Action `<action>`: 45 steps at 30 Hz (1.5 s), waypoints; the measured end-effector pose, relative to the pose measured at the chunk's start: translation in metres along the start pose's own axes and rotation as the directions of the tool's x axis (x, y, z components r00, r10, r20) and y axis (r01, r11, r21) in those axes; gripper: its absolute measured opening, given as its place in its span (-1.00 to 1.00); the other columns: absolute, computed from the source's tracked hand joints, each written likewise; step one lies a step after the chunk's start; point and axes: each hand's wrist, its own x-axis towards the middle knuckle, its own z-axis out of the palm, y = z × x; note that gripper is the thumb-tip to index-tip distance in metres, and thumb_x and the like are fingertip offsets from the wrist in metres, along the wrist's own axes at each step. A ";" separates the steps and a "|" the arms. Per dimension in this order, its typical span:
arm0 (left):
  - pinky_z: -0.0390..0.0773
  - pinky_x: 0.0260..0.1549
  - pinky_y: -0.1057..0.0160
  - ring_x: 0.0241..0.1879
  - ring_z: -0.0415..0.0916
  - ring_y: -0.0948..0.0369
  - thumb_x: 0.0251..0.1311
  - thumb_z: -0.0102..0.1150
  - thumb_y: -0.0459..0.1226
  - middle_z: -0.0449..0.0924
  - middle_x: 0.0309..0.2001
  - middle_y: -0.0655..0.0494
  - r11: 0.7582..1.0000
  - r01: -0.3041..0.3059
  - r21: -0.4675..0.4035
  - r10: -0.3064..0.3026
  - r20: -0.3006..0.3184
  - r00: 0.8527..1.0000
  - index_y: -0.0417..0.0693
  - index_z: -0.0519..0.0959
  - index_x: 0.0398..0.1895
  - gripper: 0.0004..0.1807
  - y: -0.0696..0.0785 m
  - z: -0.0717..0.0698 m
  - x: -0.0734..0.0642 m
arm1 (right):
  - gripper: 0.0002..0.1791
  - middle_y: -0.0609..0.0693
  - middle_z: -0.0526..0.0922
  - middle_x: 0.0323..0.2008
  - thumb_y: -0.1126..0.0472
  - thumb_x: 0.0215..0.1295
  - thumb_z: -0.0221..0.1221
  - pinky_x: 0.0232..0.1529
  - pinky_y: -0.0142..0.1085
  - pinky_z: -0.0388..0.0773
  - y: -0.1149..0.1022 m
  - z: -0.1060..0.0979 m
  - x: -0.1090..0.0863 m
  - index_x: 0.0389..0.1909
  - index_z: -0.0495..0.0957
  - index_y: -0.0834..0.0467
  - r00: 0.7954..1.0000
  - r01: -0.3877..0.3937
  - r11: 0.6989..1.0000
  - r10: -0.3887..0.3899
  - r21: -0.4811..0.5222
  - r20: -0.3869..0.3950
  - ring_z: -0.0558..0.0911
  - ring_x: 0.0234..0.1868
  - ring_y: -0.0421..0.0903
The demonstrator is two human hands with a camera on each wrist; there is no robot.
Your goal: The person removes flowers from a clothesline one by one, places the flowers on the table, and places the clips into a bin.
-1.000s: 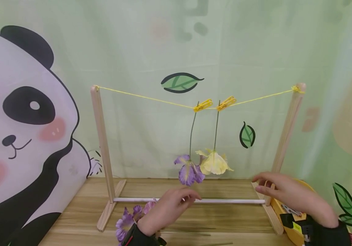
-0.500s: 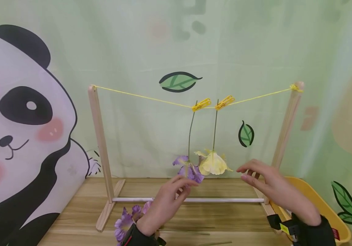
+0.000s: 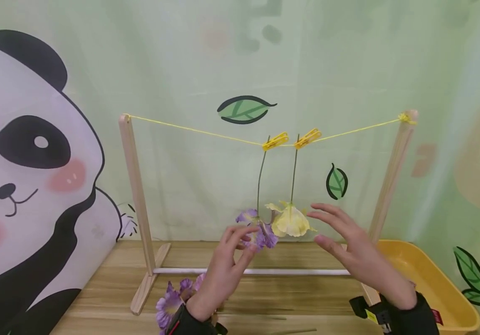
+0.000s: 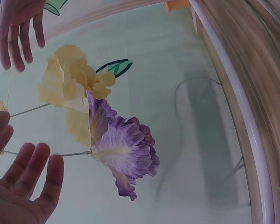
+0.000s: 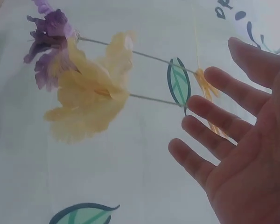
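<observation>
Two artificial flowers are hung head-down from yellow clothespins (image 3: 276, 141) on a yellow string: a purple flower (image 3: 258, 231) and a yellow flower (image 3: 291, 220) just beside it. The left hand (image 3: 225, 269) is raised with fingers loosely spread, fingertips (image 3: 245, 231) at the purple petals, nothing grasped. The right hand (image 3: 354, 251) is held open, fingers straight, near the yellow flower but apart from it

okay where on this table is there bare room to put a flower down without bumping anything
Bare tabletop lies in front of the white rail, between the left hand and right hand. The yellow tray looks bare too. It is crowded by the purple flowers lying at front left and under the hanging blooms.
</observation>
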 end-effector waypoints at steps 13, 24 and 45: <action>0.39 0.06 -0.03 0.15 0.27 0.15 0.41 0.01 -0.13 0.27 0.15 0.08 0.997 -0.068 0.030 0.070 -0.075 0.995 0.18 0.26 0.36 -0.52 0.006 -0.007 0.024 | -0.48 0.15 0.35 0.29 0.35 0.25 0.22 0.18 0.18 0.27 -0.010 0.005 0.032 0.24 0.43 0.07 0.973 0.169 0.979 -0.183 -0.111 -0.137 0.26 0.32 0.11; 0.41 0.02 -0.06 0.10 0.28 0.18 0.40 0.02 -0.10 0.30 0.12 0.04 1.000 -0.022 0.020 0.025 -0.128 0.992 0.17 0.25 0.36 -0.50 0.008 -0.013 0.050 | -0.65 0.19 0.43 0.17 0.34 0.25 0.22 0.26 0.21 0.12 -0.024 -0.017 0.085 0.08 0.52 0.19 0.924 0.258 0.930 -0.316 -0.260 -0.214 0.25 0.32 0.14; 0.42 0.06 -0.11 0.23 0.19 0.05 0.38 0.05 -0.11 0.17 0.29 -0.11 0.993 0.117 0.030 -0.116 -0.022 0.993 0.26 -0.09 0.51 -0.25 0.005 -0.012 0.088 | -0.50 0.21 0.40 0.25 0.11 0.41 0.10 0.42 0.11 -0.19 -0.027 -0.041 0.161 0.30 0.34 0.19 0.971 0.200 0.857 -0.239 -0.476 -0.022 0.07 0.43 0.16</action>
